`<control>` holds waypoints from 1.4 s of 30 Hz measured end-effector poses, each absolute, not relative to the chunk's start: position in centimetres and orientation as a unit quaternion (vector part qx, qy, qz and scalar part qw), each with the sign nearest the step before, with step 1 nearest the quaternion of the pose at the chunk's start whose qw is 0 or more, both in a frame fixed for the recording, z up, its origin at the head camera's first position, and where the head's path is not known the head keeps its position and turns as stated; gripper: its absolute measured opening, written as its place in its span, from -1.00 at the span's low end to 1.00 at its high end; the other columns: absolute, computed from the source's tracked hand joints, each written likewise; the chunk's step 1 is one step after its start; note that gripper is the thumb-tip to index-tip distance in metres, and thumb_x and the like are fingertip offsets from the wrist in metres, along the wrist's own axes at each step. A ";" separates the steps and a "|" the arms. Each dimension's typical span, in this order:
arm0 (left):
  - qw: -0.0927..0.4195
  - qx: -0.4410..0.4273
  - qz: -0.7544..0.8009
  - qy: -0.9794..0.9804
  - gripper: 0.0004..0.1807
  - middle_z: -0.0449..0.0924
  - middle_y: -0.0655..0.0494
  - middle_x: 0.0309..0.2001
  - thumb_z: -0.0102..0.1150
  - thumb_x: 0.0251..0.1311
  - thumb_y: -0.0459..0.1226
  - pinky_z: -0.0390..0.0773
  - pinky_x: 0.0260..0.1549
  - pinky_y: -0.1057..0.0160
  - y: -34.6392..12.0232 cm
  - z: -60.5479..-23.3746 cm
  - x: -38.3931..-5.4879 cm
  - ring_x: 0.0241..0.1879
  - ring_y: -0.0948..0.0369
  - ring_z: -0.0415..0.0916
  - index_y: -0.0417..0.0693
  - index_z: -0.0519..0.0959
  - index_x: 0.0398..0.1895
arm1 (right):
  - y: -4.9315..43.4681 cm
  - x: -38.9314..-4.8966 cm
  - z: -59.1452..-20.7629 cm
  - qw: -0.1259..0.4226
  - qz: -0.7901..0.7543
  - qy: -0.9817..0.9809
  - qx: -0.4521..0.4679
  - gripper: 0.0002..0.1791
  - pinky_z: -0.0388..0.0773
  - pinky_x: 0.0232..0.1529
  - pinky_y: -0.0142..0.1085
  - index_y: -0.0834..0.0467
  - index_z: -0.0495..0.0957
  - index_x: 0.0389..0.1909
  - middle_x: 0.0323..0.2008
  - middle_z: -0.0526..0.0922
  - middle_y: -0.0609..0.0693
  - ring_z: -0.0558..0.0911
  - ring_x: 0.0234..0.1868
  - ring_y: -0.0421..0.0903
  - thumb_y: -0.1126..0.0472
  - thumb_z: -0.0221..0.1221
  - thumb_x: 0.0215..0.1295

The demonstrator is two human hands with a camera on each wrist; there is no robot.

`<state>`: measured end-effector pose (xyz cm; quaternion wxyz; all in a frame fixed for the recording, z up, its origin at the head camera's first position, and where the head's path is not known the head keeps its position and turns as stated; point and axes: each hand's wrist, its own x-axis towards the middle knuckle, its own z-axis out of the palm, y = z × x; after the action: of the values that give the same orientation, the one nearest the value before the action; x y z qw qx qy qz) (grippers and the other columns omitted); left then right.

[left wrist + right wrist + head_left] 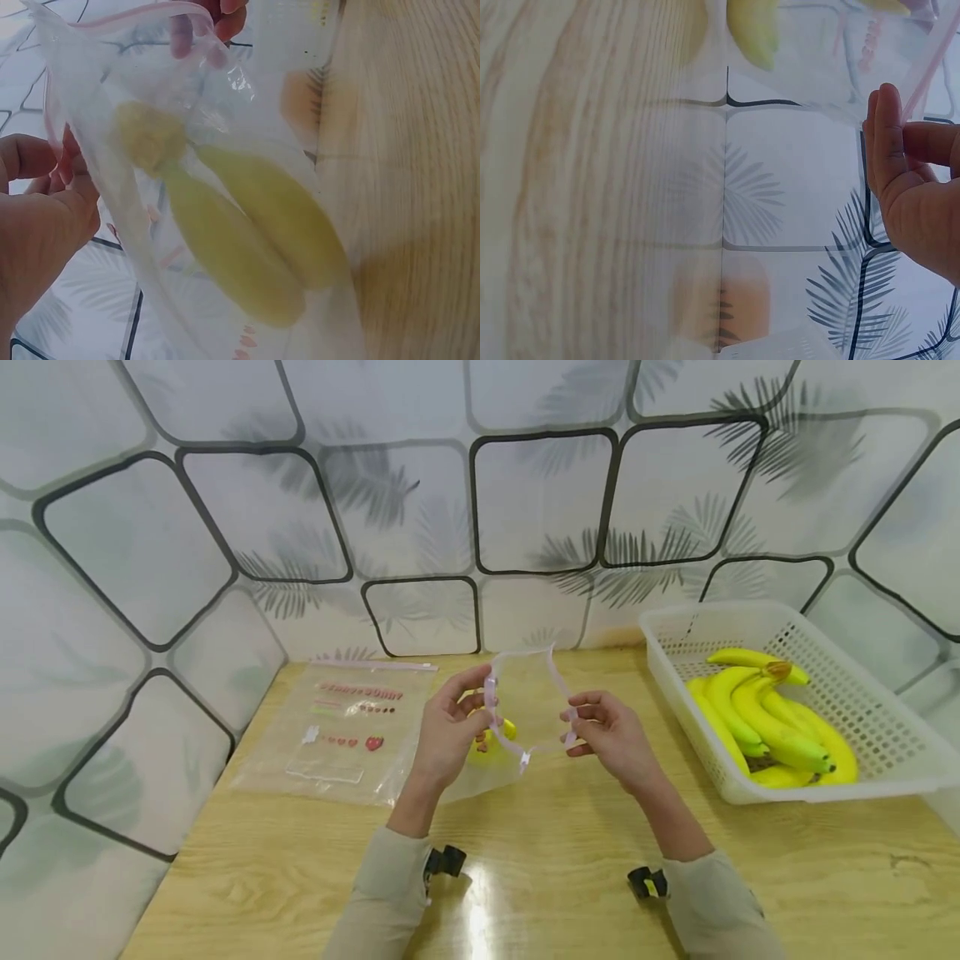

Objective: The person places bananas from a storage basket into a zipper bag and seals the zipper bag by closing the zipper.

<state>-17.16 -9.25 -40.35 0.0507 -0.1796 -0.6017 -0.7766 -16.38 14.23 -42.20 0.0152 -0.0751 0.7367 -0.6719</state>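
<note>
A clear zip bag with a pink zip edge hangs between the two hands, its mouth spread wide. My left hand pinches the left side of that edge between thumb and fingers. On the opposite side, my right hand pinches the edge the same way. A white slider sits at the near corner of the zip. Inside the bag, the left wrist view shows two joined bananas, stem end toward the mouth, blurred by the plastic.
Another clear zip bag with red print lies flat on the wooden table at left. A white perforated basket holding several bananas stands at right. Patterned wall covering rises behind the table.
</note>
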 end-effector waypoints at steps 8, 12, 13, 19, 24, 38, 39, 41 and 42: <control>0.049 -0.150 -0.709 -0.687 -0.40 0.49 -0.12 0.04 0.01 0.07 -0.64 0.46 -0.65 0.31 -9.3 -37.6 -17.1 -0.13 0.15 0.51 -0.27 0.47 0.26 | 14.0 -16.8 -41.7 0.029 -0.686 0.724 -0.057 -0.62 0.70 -0.31 -0.27 0.46 0.31 0.19 0.02 0.52 0.38 0.68 -0.31 -0.19 0.41 0.03 0.41; 0.053 -0.146 -0.605 -0.781 -0.45 0.52 -0.14 0.09 0.05 0.15 -0.55 0.59 -0.49 0.26 -9.9 -34.4 -17.5 -0.05 0.06 0.53 -0.22 0.47 0.27 | 13.7 -17.9 -40.1 0.023 -0.682 0.727 -0.068 -0.60 0.70 -0.33 -0.29 0.49 0.31 0.20 0.02 0.51 0.41 0.66 -0.33 -0.20 0.42 0.03 0.39; 0.054 -0.142 -0.579 -0.801 -0.47 0.53 -0.14 0.09 0.07 0.18 -0.53 0.61 -0.41 0.26 -10.2 -33.6 -17.6 -0.03 0.04 0.54 -0.21 0.48 0.27 | 13.5 -18.2 -39.4 0.023 -0.680 0.729 -0.073 -0.60 0.70 -0.33 -0.28 0.49 0.32 0.19 0.01 0.51 0.41 0.66 -0.34 -0.20 0.43 0.03 0.38; 0.084 -0.126 -0.442 -0.884 -0.46 0.56 -0.18 0.06 0.04 0.15 -0.55 0.60 -0.20 0.15 -12.5 -29.0 -18.1 0.00 -0.03 0.56 -0.28 0.47 0.27 | 11.4 -19.9 -34.7 0.030 -0.654 0.749 -0.105 -0.62 0.71 -0.32 -0.23 0.46 0.37 0.15 0.00 0.51 0.40 0.65 -0.34 -0.12 0.41 0.07 0.35; 0.149 -0.143 -0.330 -0.921 -0.47 0.55 -0.27 0.07 -0.04 0.12 -0.60 0.53 -0.13 0.03 -13.7 -25.8 -18.4 0.03 -0.10 0.52 -0.37 0.49 0.23 | 9.6 -20.9 -31.4 0.045 -0.646 0.753 -0.113 -0.63 0.71 -0.30 -0.22 0.42 0.38 0.17 0.01 0.54 0.34 0.66 -0.32 -0.06 0.44 0.04 0.37; 0.126 -0.132 -0.072 -0.981 -0.71 0.34 -0.30 0.07 -0.01 0.33 -0.56 0.52 -0.05 0.03 -14.0 -20.7 -17.4 0.10 -0.24 0.25 -0.37 0.45 0.10 | 6.0 -22.4 -28.4 0.070 -0.648 0.751 -0.108 -0.65 0.70 -0.33 -0.26 0.45 0.37 0.17 0.07 0.54 0.39 0.70 -0.31 0.01 0.47 0.04 0.39; 0.121 -0.133 -0.068 -0.981 -0.74 0.34 -0.30 0.06 0.01 0.33 -0.55 0.53 -0.05 0.02 -13.8 -20.9 -17.6 0.10 -0.25 0.25 -0.37 0.46 0.06 | 6.0 -22.5 -28.8 0.079 -0.651 0.748 -0.103 -0.64 0.70 -0.33 -0.27 0.44 0.36 0.18 0.07 0.54 0.38 0.70 -0.32 -0.01 0.46 0.04 0.40; 0.107 -0.142 -0.067 -0.982 -0.78 0.37 -0.31 0.05 0.01 0.32 -0.55 0.51 -0.01 0.00 -13.5 -21.6 -17.8 0.09 -0.25 0.29 -0.37 0.48 0.00 | 6.0 -22.7 -30.0 0.102 -0.657 0.741 -0.093 -0.62 0.70 -0.31 -0.28 0.45 0.34 0.21 0.09 0.53 0.38 0.69 -0.29 0.00 0.46 0.03 0.41; 0.102 -0.151 -0.074 -0.980 -0.81 0.40 -0.31 0.03 0.02 0.30 -0.55 0.50 0.00 -0.01 -13.5 -22.2 -18.0 0.07 -0.24 0.32 -0.37 0.49 -0.04 | 6.1 -22.9 -30.9 0.116 -0.660 0.737 -0.089 -0.60 0.69 -0.30 -0.29 0.45 0.32 0.23 0.11 0.52 0.39 0.69 -0.27 0.00 0.45 0.03 0.41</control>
<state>-17.95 -13.46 -22.22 0.1023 -0.1510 -0.9804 -0.0738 -22.85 6.10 -30.86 0.1157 -0.0887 0.7371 -0.6599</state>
